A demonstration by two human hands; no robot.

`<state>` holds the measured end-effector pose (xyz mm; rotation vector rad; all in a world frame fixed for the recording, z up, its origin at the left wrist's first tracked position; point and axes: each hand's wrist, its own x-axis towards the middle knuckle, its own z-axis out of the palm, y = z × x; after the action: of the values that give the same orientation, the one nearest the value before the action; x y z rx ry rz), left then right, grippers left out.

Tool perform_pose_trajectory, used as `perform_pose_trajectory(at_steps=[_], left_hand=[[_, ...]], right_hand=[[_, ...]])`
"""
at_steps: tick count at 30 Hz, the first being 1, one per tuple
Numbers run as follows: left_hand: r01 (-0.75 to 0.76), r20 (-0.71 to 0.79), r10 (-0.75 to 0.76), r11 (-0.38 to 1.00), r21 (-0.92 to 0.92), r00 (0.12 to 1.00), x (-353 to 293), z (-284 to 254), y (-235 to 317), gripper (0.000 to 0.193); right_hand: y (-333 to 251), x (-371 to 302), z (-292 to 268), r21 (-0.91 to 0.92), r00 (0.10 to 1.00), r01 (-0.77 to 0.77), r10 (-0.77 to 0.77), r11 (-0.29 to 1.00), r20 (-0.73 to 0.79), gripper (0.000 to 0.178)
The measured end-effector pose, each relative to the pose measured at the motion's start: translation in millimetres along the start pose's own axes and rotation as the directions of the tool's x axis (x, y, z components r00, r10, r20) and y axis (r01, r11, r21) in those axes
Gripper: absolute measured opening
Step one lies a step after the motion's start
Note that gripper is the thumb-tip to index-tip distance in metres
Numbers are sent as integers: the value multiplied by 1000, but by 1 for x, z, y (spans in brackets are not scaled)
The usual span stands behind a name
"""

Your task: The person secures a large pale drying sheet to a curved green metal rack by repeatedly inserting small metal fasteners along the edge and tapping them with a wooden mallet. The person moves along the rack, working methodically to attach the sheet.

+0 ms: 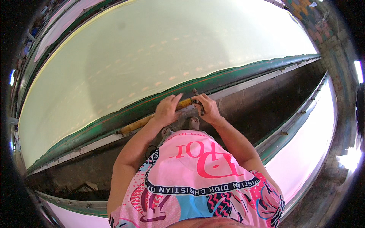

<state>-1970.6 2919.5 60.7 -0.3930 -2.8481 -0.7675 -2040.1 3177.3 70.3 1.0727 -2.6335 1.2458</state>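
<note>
A long table [152, 57] covered in pale yellow-white cloth stretches across in front of me, with a green edge [114, 114]. Along its near side runs a yellow bar [138, 124], with a dark metal crosspiece [202, 111] at its right end. My right hand [209, 109] is closed, its fingers and thumb around the crosspiece. Over the middle of the bar is my left hand [166, 110], its index finger and thumb apart and nothing seen between them; its other fingers are partly hidden. I cannot tell whether it touches the bar.
I stand in a narrow, dark aisle [247, 117]. Behind me another table [304, 140] with pale pink cloth has small metal pegs along its edge. A light metal rail [262, 76] follows the front table's side. Further covered tables [61, 32] lie at the far left.
</note>
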Motion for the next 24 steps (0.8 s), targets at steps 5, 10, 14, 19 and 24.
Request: perform_pose_trajectory(at_steps=[5,10,14,19,24], left_hand=[[-14,-21,9,964,-265,1000,47,48,8,87],[6,69,16,950,-312,998,46,43,5,86],[-112,28,126,946,-305,992,44,38,10,87],[-51,7,57,930,-363,998,42,41,7,89],[18,73,9,936,-352,997,47,42,7,90]], right_hand=[[3,-1,9,24,994,45,-42,999,-96,44],[-14,-31,3,72,977,-30,44,997,-209,41],[-31,-41,-15,78,974,-36,52,996,-220,35],[-79,-26,-57,-262,778,386,-465,885,-423,34],[-23,-39,2,-76,997,82,-82,994,6,15]])
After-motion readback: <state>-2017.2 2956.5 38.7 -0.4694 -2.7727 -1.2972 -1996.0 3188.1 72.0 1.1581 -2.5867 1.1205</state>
